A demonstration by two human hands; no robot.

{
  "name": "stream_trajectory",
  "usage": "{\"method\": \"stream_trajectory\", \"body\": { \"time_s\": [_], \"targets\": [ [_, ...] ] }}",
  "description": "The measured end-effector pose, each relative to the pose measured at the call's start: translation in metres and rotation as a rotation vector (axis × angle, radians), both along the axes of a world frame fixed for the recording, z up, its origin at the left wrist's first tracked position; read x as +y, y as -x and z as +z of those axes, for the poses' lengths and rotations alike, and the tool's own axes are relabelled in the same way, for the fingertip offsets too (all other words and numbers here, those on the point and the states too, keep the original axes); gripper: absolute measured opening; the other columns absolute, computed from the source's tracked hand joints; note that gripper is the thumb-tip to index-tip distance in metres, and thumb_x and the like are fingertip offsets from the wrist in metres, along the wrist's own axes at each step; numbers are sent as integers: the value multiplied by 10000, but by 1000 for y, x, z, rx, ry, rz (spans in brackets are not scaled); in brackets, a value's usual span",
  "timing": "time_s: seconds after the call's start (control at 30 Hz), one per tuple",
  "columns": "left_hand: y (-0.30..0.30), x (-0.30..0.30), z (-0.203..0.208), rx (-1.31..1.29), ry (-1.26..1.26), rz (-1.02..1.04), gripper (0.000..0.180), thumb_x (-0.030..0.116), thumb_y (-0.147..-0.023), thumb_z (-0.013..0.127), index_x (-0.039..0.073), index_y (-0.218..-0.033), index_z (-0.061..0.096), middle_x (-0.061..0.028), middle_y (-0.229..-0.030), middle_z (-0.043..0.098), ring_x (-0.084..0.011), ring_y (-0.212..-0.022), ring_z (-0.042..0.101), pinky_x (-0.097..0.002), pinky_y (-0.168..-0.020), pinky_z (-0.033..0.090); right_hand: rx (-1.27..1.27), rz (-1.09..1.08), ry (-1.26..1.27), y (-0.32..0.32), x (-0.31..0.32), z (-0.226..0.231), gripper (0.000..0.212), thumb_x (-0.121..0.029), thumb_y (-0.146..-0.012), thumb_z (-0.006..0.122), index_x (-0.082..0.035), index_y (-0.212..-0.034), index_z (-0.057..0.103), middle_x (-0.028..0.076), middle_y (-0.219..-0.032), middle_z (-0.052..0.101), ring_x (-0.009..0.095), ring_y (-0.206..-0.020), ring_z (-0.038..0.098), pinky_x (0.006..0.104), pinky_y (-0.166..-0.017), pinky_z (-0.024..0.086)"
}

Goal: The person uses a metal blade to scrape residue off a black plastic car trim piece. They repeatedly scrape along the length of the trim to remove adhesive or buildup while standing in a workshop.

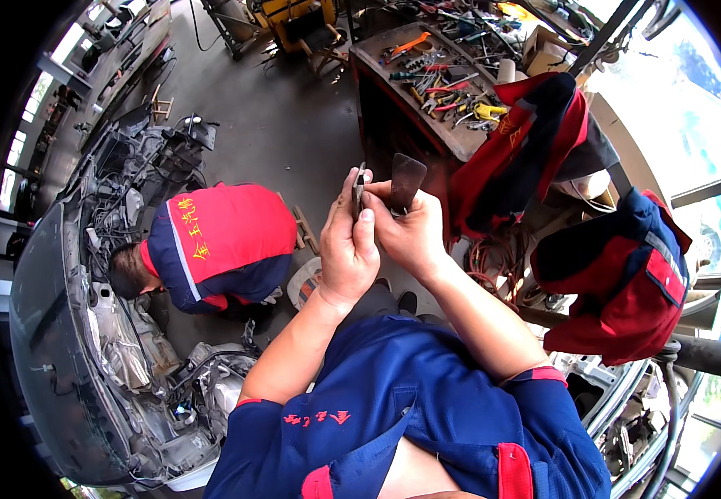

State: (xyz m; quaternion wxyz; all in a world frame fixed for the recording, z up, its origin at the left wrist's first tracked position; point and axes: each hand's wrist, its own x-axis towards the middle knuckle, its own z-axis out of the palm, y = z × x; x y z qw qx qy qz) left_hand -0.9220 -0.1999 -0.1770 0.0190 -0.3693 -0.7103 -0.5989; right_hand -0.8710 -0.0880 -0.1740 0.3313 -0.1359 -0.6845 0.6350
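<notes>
Workbench (464, 145) bears tools (452, 93); off its near edge, left hand (350, 254) pinches a slim dark piece (358, 190), right hand (410, 239) a dark flat plate (408, 178). Step judged: handling both; next move calls for steady fingertips.

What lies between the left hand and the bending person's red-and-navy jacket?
In the head view, grey floor, a brown slatted wooden piece and a pale round object appear between the left hand and jacket.

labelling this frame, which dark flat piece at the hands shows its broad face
The dark, round-cornered flat piece in the right hand; the thin dark piece in the left hand appears edge-on.
</notes>
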Motion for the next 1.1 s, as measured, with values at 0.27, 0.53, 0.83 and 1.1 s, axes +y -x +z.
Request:
{"method": "stream_trajectory", "body": {
  "time_s": [0.27,0.53,0.83,1.1],
  "targets": [
    [54,39,-3,154,-73,-101,554,252,-1083,477,-18,-1565,428,-252,-1393,627,-374,-1179,669,-414,-1028,523,-36,54,8,39,36,10,81,-73,-997,682,6,-1005,697,-20,-854,679,35,-787,585,246,-715,521],
    [178,113,-22,89,-128,-257,428,224,-1066,488,-49,-1385,572,-246,-1241,667,-418,-1118,672,-429,-986,537,-89,122,64,137,108,-6,87,-100,-1000,636,-13,-1005,644,-29,-875,629,44,-792,536,242,-728,478],
    [390,123,-20,-646,-208,-107,400,268,-1143,390,-27,-1239,642,-88,-1058,724,-145,-885,658,-330,-840,569,-60,349,-129,340,119,1,69,-99,-896,668,-36,-926,668,98,-759,680,211,-656,656,358,-668,548],
    [542,84,-9,-750,-385,-112,640,483,-1137,374,-75,-1419,510,-178,-1134,687,-230,-938,692,-425,-877,636,-421,388,372,419,162,-20,201,-249,-1046,638,-50,-1023,641,-52,-756,574,61,-632,520,256,-600,437]
  ]
}}
